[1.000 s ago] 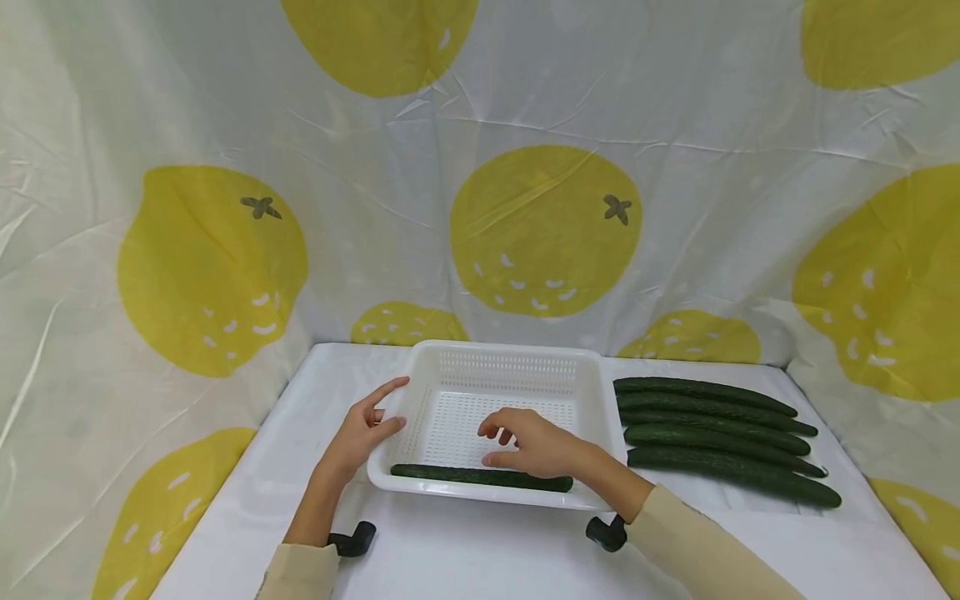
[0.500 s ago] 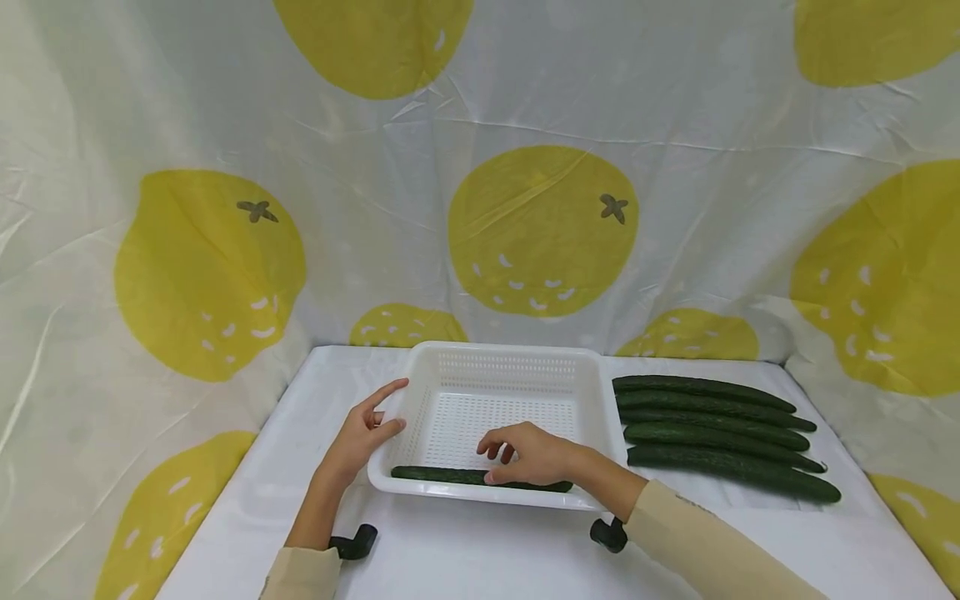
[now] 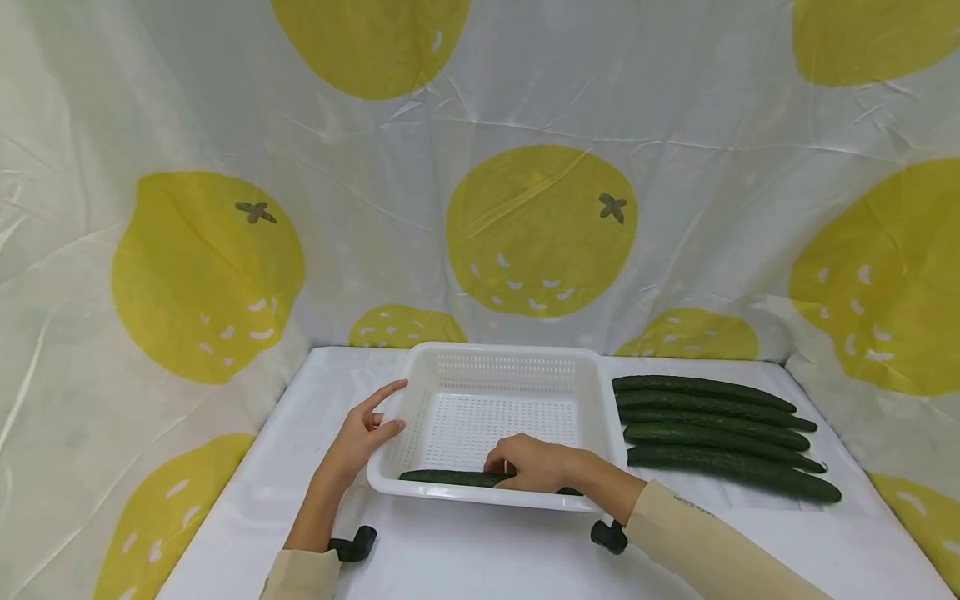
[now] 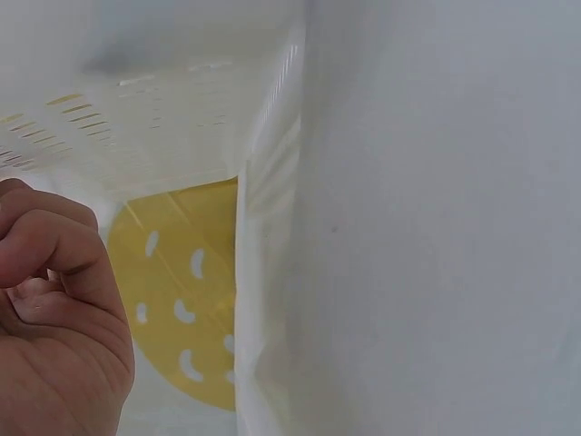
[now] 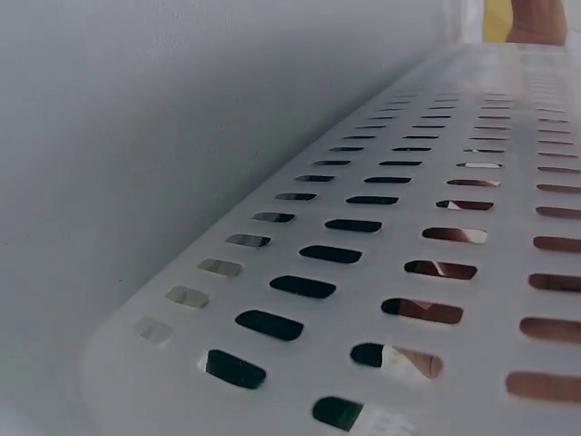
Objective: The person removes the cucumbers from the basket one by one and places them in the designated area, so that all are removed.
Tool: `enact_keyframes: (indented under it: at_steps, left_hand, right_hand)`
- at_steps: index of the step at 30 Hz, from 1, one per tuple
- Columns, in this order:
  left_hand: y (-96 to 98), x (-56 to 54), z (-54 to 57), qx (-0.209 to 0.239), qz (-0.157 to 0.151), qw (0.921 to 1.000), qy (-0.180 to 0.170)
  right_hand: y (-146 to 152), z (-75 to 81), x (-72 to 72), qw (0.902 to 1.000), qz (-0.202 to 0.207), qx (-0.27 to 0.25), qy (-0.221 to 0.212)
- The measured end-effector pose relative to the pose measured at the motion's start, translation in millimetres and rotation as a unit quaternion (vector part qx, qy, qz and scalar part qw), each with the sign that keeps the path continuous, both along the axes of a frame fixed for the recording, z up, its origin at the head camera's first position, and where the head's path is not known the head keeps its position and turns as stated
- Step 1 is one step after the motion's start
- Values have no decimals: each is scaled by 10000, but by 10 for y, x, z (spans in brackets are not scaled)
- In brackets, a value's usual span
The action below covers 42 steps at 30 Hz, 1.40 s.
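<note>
A dark green cucumber [image 3: 450,477] lies along the near inside edge of a white perforated plastic basket [image 3: 502,354]. My right hand [image 3: 534,463] reaches into the basket and grips the cucumber near its middle, covering part of it. Through the slots of the basket wall [image 5: 272,163] the right wrist view gives glimpses of cucumber and skin. My left hand [image 3: 362,435] is at the basket's left side, index finger and thumb extended onto the rim. Its other fingers [image 4: 64,250] are bent in the left wrist view.
Several more cucumbers [image 3: 720,435] lie side by side on the white-covered table [image 3: 480,550], right of the basket. A lemon-print cloth [image 3: 540,108] hangs behind and at both sides. Dark wrist-mounted devices [image 3: 354,543] show below both wrists.
My right hand has lowered toward the near side of the basket and taken hold of the cucumber, which has shifted slightly to the right. The left hand stays at the rim.
</note>
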<state>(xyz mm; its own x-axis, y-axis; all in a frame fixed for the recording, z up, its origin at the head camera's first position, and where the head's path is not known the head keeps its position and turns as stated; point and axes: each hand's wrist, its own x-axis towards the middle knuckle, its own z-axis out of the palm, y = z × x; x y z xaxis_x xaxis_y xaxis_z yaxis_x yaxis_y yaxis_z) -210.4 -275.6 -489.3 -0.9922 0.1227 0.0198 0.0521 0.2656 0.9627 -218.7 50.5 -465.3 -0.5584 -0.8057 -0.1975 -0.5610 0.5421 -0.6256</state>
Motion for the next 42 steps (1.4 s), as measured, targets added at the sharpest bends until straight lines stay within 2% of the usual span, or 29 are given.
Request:
enact_keyframes:
  at_steps: [4, 12, 19, 26, 35, 42]
  left_hand:
    - [-11, -21, -10, -51, 38, 10000, 24]
    - [-34, -37, -1, -69, 18, 10000, 48]
    - [-25, -23, -14, 19, -6, 10000, -63]
    - [-16, -4, 3, 20, 24, 10000, -25]
    - [-12, 8, 11, 81, -62, 9999, -89]
    - [4, -4, 5, -3, -10, 10000, -83]
  right_hand:
    - [22, 34, 8, 9999, -64, -93, 127]
    - [96, 79, 23, 9982, -320, -506, -33]
    - [182, 116, 12, 9954, -499, -797, 204]
    - [308, 171, 26, 9906, -622, -1185, 278]
    - [490, 326, 47, 9829, -786, -1643, 266]
    - [593, 509, 50, 9795, -834, -1773, 463]
